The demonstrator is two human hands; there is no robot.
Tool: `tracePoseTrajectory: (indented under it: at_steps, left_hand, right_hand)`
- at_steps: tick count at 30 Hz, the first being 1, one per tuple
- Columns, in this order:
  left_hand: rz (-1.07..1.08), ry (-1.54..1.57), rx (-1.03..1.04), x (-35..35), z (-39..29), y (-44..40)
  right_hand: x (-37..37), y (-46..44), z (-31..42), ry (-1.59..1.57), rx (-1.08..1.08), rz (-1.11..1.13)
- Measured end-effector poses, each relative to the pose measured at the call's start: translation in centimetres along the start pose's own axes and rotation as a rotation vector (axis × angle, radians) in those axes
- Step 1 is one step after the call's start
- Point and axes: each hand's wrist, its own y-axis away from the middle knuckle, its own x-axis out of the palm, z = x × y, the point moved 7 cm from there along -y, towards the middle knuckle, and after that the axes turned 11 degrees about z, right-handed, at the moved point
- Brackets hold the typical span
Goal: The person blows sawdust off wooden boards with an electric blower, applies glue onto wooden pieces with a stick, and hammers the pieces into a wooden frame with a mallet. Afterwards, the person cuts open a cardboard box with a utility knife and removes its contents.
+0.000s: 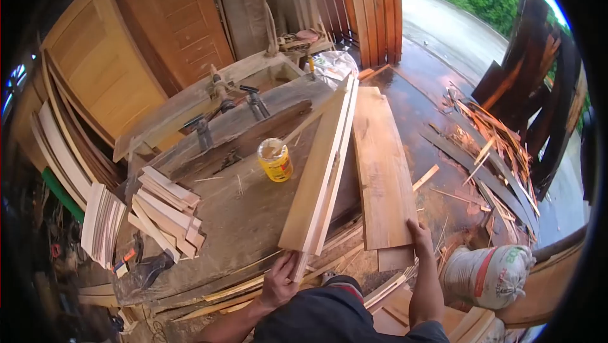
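Note:
My left hand (279, 284) is closed around the near end of a narrow stack of boards (320, 175), whose edges face up and whose far end points away over the workbench (247, 210). At the right, my right hand (420, 236) grips the near right corner of a wide flat board (383, 172). The two pieces lie side by side, close together at their far ends. Beside the stack, on the bench, stands a yellow tub (275, 160) with a stick in it.
Cut wood pieces (168, 210) lie on the bench's left part, near clamps (255, 103). Wooden doors (174, 20) lean behind. A white sack (487, 275) sits at the right, with scrap strips (491, 131) on the wet floor beyond.

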Motion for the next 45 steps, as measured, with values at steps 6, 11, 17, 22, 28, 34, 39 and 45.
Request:
tracePoseTrajectory:
  at_steps: [6, 11, 17, 22, 28, 34, 39, 45]
  left_hand:
    - [0.02, 0.141, -0.112, -1.4, -0.4, 6.0]
    - [0.13, 0.12, -0.356, -7.4, 3.0, 15.1]
    - [-0.069, -0.14, -0.407, -15.7, 11.7, 26.0]
    - [-0.287, 0.015, -0.67, -23.4, 12.9, 29.4]
    - [-0.481, 0.095, -0.713, -37.0, 20.4, 29.6]
    - [-1.111, 0.095, -0.337, -42.3, 27.1, 19.3]
    - [-0.972, 0.316, -0.438, -19.9, 23.4, 11.7]
    - [-0.739, 0.349, -0.591, -0.8, 18.5, 16.0]
  right_hand:
    - [0.8, 0.9, 5.5, 0.819, -0.33, -0.324]
    - [17.8, 5.0, 15.1, 1.013, -0.697, 0.008]
    - [34.1, 6.8, 16.6, 1.632, -1.15, 0.414]
    - [39.2, 8.6, 13.8, 1.551, -1.321, 0.754]
    - [41.8, 16.8, 12.9, 1.462, -1.097, 0.793]
    - [41.0, 17.5, 10.4, 1.201, -0.654, 0.709]
    - [41.6, 13.5, 6.1, 0.909, -0.332, 0.692]
    - [48.9, 5.1, -0.7, 0.568, -0.06, 0.651]
